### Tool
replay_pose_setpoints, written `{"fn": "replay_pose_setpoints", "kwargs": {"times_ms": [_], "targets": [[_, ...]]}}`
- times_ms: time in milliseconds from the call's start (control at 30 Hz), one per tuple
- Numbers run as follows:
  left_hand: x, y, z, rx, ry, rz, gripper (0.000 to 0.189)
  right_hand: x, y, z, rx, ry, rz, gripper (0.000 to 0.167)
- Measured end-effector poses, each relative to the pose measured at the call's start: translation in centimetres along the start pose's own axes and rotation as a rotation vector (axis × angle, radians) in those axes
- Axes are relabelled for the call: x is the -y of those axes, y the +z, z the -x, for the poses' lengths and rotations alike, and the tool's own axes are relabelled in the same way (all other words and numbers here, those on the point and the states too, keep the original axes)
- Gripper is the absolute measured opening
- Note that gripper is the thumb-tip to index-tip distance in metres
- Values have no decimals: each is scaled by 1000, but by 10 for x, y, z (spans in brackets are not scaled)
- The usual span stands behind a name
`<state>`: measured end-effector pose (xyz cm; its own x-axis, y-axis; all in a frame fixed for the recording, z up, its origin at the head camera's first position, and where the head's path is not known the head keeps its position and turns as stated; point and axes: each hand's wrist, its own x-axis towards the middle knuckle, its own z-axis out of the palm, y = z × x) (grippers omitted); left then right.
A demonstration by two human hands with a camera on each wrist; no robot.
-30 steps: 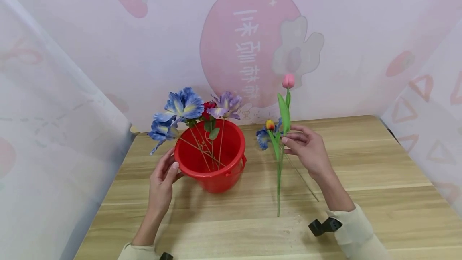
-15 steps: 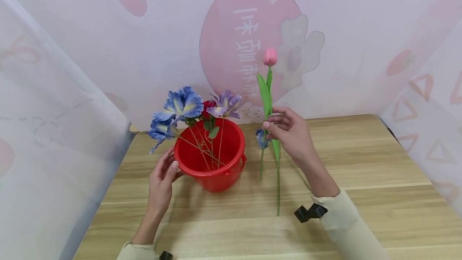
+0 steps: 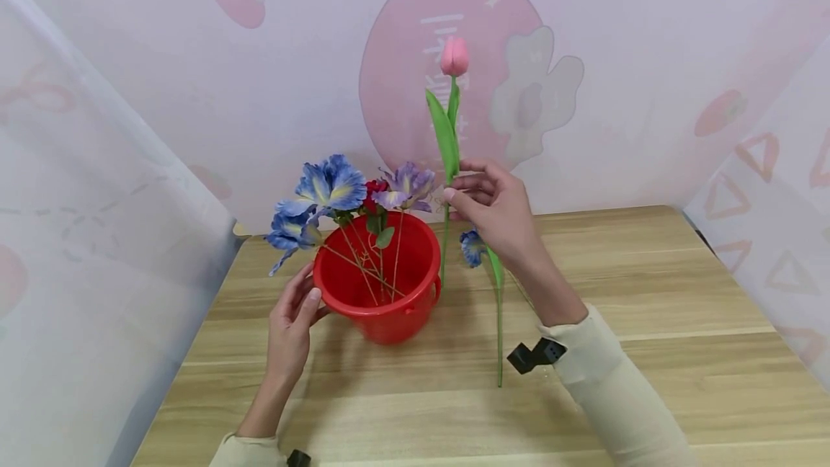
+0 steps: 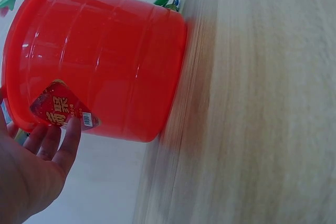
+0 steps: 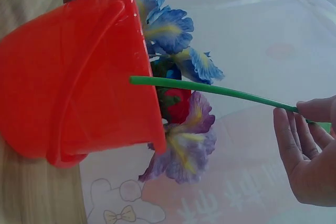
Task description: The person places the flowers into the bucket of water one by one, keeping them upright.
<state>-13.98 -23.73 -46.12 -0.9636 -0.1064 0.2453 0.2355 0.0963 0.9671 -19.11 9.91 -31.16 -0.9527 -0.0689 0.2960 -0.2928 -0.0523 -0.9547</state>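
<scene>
With thumb and fingertips my right hand [image 3: 502, 218] pinches the stem of a pink tulip [image 3: 455, 58], which stands upright with its bloom high before the backdrop. Its green stem [image 5: 210, 88] hangs down beside the red bucket [image 3: 389, 328], the lower end overlapping the bucket's wall in the right wrist view. My left hand [image 3: 289, 334] grips the bucket at its left rim, thumb at the lip and fingers against the outer wall near a label [image 4: 60, 106]. Inside the bucket lean blue irises [image 3: 332, 186], a purple iris [image 3: 406, 189] and a red flower [image 3: 372, 195].
On the wooden table [image 3: 648, 380], under and beside my right forearm, lie a blue flower [image 3: 472, 248] and another green stem [image 3: 500, 341], partly hidden. A printed backdrop [image 3: 292, 78] rises behind the table. The bucket's handle [image 5: 79, 82] hangs at its right side.
My right hand has lifted the pink tulip and carried it up and left, from over the other lying flowers to beside the bucket's right rim. My left hand and the bucket have stayed put.
</scene>
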Motion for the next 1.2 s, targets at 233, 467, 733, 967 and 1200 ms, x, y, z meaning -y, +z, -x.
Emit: {"fn": "replay_pose_setpoints", "kwargs": {"times_ms": [233, 467, 733, 967, 1200], "targets": [[0, 0, -1, 2, -2, 1, 48, 2, 16, -12, 1, -43, -23, 42], [-1, 0, -1, 5, 0, -2, 49, -4, 28, -22, -10, -26, -46, 42], [-1, -1, 0, 1, 0, -6, 49, -13, 46, -28, 12, 1, -32, 40], [0, -2, 0, 2, -3, -13, 49, -31, 62, -23, 61, 51, 21, 40], [1, -2, 0, 8, 2, -8, 49, -45, 71, -23, 103, 79, 101, 39]]}}
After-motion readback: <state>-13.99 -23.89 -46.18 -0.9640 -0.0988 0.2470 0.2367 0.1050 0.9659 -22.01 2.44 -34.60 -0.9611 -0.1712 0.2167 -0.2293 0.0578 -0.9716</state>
